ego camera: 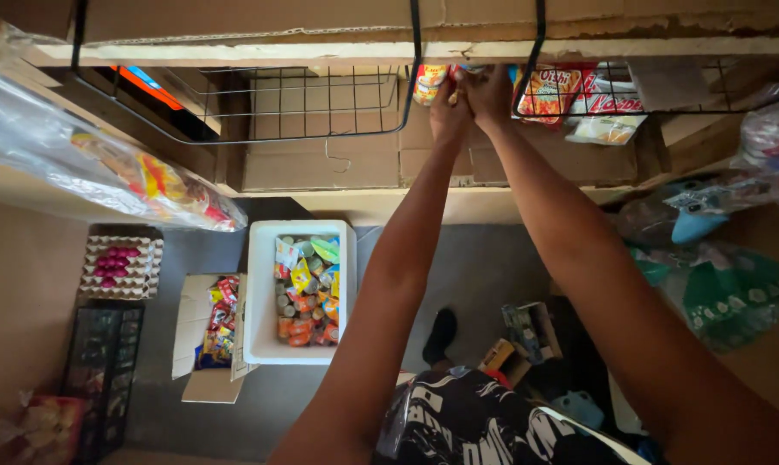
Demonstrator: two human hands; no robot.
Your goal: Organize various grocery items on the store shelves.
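1. Wooden shelf [234, 52] spans the top of the view, with two black wire baskets hung under it. The left wire basket [260, 108] looks bare. The right wire basket [665, 108] holds red-and-white snack packets [579, 95].
2. Both arms reach up from the bottom edge to the gap between the two baskets.
3. Floor far below: white foam box [260, 293] full of mixed packets, and just left of it an open cardboard box [202, 344] with more. Further left an egg tray [123, 269] carries pink round items, with a dark crate [101, 370] below it.
4. Long clear plastic bag [105, 168] of goods juts in from the left; green and blue bags [717, 284] are piled on the right.
5. Left hand [448, 110] and right hand [489, 90] are pressed together at the basket edge. Fingers are curled onto a small yellow-orange packet [428, 82], which sits at the near corner of the left basket, touching the wire.
6. Grip: both hands appear closed on that packet or its top edge. Exactly which fingers pinch it I can't tell, as they overlap.
7. Doing it well, my read: keep the packet's weight in one hand and let the other work the top edge. Keep knuckles clear of the basket wire. Don't tug sideways, since the neighbouring packets in the right basket sit close and could get dragged out over the drop.
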